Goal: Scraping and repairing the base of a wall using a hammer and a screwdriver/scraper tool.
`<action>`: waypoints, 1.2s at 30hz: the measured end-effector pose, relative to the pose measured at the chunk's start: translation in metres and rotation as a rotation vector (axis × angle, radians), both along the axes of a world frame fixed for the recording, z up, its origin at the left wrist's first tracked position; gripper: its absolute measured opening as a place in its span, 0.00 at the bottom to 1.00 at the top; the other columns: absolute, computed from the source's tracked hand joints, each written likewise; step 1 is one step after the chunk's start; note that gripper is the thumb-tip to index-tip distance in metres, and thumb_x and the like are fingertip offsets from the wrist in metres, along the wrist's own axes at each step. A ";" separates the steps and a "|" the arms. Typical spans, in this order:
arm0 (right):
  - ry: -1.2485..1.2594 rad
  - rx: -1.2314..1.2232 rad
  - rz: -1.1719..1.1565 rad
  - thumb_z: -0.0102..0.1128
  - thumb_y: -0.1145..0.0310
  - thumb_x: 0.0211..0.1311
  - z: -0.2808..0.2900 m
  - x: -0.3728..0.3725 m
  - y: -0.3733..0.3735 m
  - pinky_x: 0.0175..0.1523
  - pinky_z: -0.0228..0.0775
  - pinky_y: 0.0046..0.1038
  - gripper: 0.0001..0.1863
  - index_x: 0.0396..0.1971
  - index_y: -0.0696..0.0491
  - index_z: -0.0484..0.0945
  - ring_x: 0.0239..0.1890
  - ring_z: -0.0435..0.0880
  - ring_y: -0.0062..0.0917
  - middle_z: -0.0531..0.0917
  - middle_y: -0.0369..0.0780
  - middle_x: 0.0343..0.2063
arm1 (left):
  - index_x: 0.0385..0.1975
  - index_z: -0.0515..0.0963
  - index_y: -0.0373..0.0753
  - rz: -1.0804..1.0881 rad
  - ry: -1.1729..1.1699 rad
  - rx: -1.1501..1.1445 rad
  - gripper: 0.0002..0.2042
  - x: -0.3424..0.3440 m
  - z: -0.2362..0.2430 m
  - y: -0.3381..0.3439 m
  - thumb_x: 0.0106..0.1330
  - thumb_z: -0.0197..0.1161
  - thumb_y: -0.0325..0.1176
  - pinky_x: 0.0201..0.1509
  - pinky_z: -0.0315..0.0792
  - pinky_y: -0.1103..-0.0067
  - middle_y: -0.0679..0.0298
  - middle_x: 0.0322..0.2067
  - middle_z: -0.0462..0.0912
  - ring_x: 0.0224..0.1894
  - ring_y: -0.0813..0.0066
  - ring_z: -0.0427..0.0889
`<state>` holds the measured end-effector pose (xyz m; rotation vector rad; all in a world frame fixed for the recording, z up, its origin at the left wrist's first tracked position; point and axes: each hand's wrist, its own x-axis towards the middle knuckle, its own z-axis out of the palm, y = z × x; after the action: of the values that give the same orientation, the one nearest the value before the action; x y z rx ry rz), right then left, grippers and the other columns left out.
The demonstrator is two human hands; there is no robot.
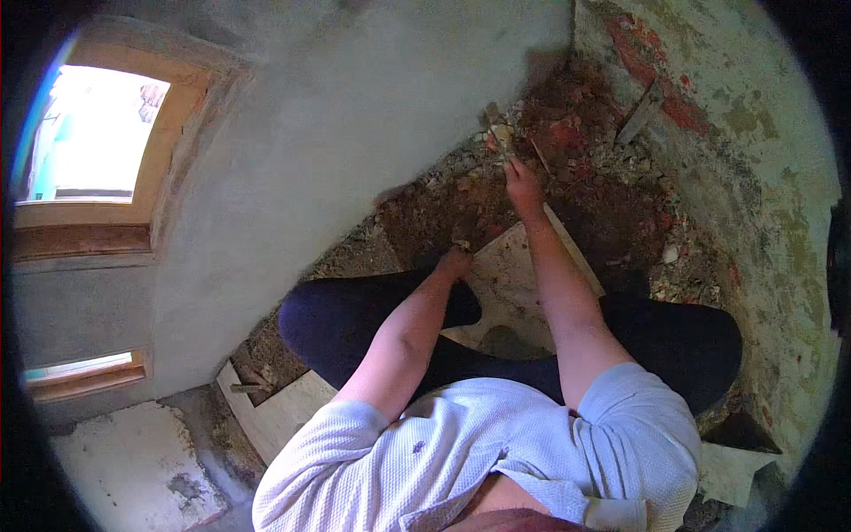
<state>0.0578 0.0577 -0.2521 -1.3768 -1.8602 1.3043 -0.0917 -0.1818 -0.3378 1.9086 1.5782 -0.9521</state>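
Observation:
My right hand is stretched forward, its fingers closed round a small hand tool with a pale head. The tool's exact kind is too small to make out. Its head meets the rubble along the foot of the grey wall. My left hand is lower and nearer to me, with curled fingers just above the dug soil. A small yellowish bit shows at its fingertips; whether the hand grips it is unclear. Between my arms lies a pale, dirt-smeared board.
A smooth grey wall and a peeling wall meet at the far corner. Reddish-brown soil and broken brick fill that corner. A flat strip leans on the right wall. A wood-framed window is at left, with pale boards below.

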 end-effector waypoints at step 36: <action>-0.190 -0.442 0.052 0.49 0.51 0.71 -0.036 0.011 -0.030 0.65 0.62 0.38 0.27 0.61 0.54 0.71 0.61 0.72 0.41 0.75 0.48 0.58 | 0.60 0.69 0.37 0.861 -0.222 -0.034 0.23 -0.028 -0.098 -0.019 0.66 0.57 0.38 0.52 0.75 0.62 0.51 0.51 0.78 0.49 0.56 0.80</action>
<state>0.0689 0.0279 -0.2885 -1.7342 -1.8044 1.7404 -0.1197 -0.2007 -0.4361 1.0527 1.9397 -0.3686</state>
